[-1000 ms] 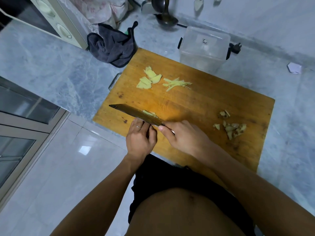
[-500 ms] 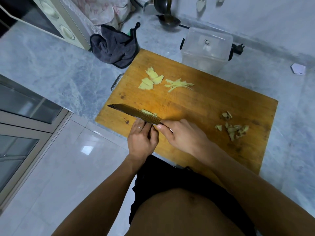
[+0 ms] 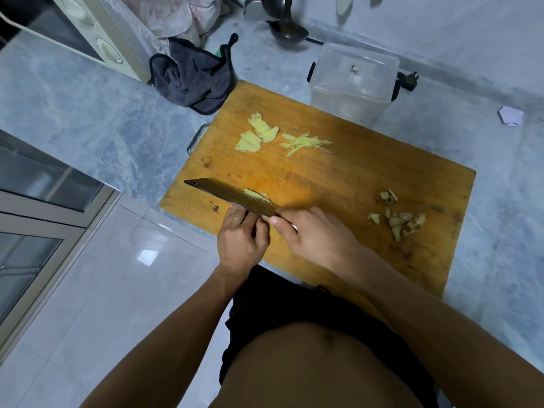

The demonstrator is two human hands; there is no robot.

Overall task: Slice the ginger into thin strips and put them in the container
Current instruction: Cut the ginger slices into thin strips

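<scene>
- The wooden cutting board (image 3: 338, 184) lies at an angle on the grey marble bench (image 3: 88, 113); its lower-left edge reaches the bench's front edge, above the tiled floor (image 3: 103, 290) at lower left.
- The board's centre is bare wood — open room between the cleaver and the piles.
- The clear container (image 3: 353, 81) stands touching the board's upper edge, a dark cloth (image 3: 191, 75) near its upper-left corner.
- Right hand (image 3: 318, 234): grip closed around the cleaver (image 3: 232, 197) handle, thumb along it.
- Left hand (image 3: 241, 237): fingers curled against the blade's near side; what they hold is hidden.
- Ginger slices (image 3: 259, 135) and ginger strips (image 3: 306, 142) lie in the upper middle; a ginger piece (image 3: 256, 194) shows beyond the blade; peel scraps (image 3: 397, 219) at right.
</scene>
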